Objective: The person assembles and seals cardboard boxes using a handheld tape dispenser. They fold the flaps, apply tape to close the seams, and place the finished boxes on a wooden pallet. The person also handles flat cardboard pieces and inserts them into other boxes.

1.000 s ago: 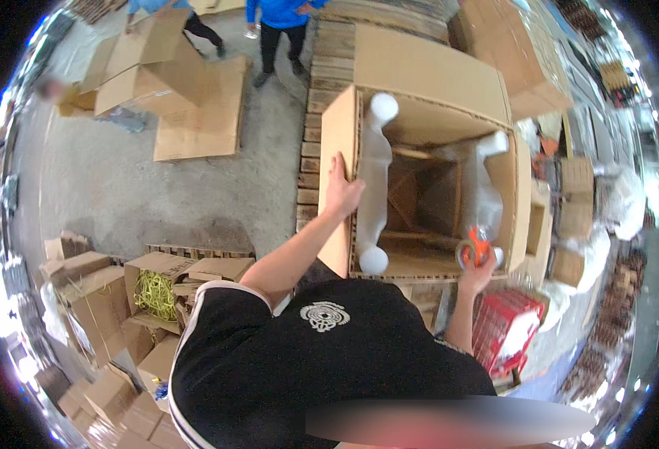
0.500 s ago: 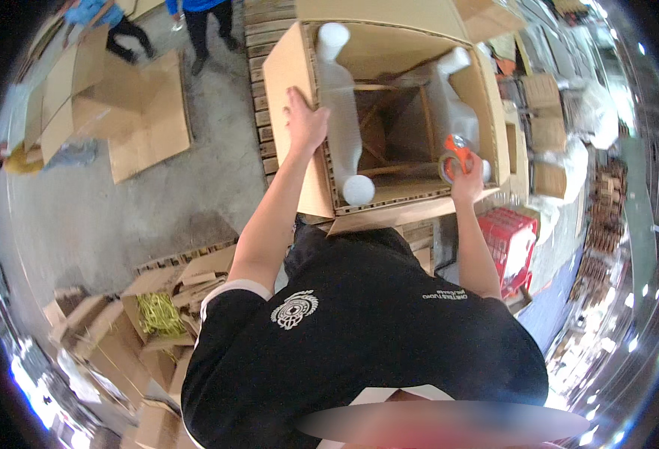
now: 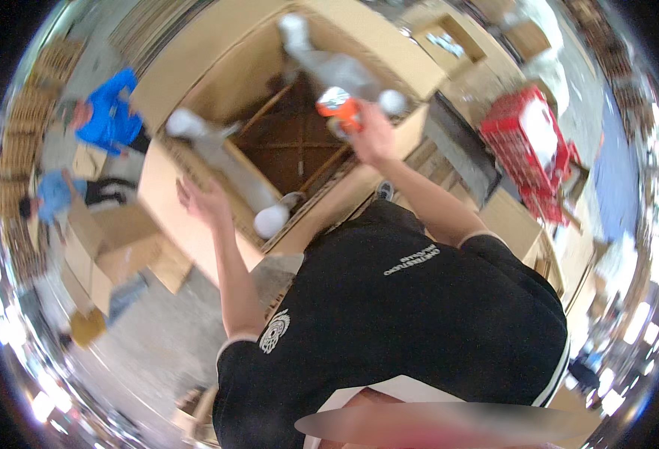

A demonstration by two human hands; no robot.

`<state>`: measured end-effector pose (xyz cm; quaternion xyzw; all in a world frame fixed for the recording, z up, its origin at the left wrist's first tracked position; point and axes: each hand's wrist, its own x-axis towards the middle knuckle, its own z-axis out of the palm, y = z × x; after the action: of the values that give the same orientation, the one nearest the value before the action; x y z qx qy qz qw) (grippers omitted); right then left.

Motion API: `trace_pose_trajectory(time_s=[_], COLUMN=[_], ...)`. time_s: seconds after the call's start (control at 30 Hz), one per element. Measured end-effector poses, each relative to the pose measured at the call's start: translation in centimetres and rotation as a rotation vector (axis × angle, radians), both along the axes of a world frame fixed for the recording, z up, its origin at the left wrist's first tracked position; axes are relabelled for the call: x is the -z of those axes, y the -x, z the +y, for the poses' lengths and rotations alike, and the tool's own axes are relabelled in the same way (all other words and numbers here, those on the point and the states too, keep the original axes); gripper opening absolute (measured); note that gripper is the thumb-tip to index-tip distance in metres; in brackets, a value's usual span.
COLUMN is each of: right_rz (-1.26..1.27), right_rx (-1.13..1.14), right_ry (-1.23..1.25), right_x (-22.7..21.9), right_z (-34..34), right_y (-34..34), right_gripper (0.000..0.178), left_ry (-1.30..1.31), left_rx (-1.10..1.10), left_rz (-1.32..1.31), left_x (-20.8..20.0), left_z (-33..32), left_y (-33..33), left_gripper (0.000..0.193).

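In front of me stands a large open cardboard carton (image 3: 326, 211) with its flaps folded outward. White-wrapped parts with rounded ends (image 3: 272, 221) lie along its left and right inner sides. A dark brown wooden frame (image 3: 296, 146) shows deeper between them. My left hand (image 3: 206, 203) is over the carton's left flap, fingers apart and slightly blurred, with nothing in it; whether it touches the cardboard I cannot tell. Above the carton's near right side, my right hand (image 3: 376, 136) grips an orange tape dispenser (image 3: 341, 108).
A red plastic crate (image 3: 513, 123) stands to the right on the floor. On the left are a person in bright blue (image 3: 108, 112), another in light blue (image 3: 64, 193), and opened cardboard (image 3: 131, 239). Wooden pallet slats (image 3: 438, 166) show beside the carton.
The view has turned, so the carton appears slanted. My left hand has loosened from the left flap's edge. My right hand has moved inward over the carton, still holding the tape dispenser.
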<state>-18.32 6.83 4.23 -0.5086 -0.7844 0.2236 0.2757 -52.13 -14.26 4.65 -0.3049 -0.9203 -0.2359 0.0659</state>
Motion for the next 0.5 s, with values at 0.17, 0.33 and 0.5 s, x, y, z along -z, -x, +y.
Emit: trace_pose_trajectory(time_s=[0.17, 0.33, 0.5], right_rz=[0.776, 1.308, 0.921], right_rx=[-0.091, -0.098, 0.338], right_ry=[0.378, 0.874, 0.714], right_x=[-0.7, 0.0, -0.6], right_z=[1.3, 3.4, 0.7], right_y=[-3.8, -20.0, -46.4], right_gripper=[0.060, 0.054, 0.057], left_ry=[-0.060, -0.077, 0.191], left_rx=[0.711, 1.090, 1.283], left_rz=[-0.210, -0.193, 0.032], left_x=[-3.9, -6.0, -4.0], left_z=[5.5, 17.0, 32.7], left_y=[-17.9, -33.8, -39.6], left_gripper=[0.050, 0.062, 0.064])
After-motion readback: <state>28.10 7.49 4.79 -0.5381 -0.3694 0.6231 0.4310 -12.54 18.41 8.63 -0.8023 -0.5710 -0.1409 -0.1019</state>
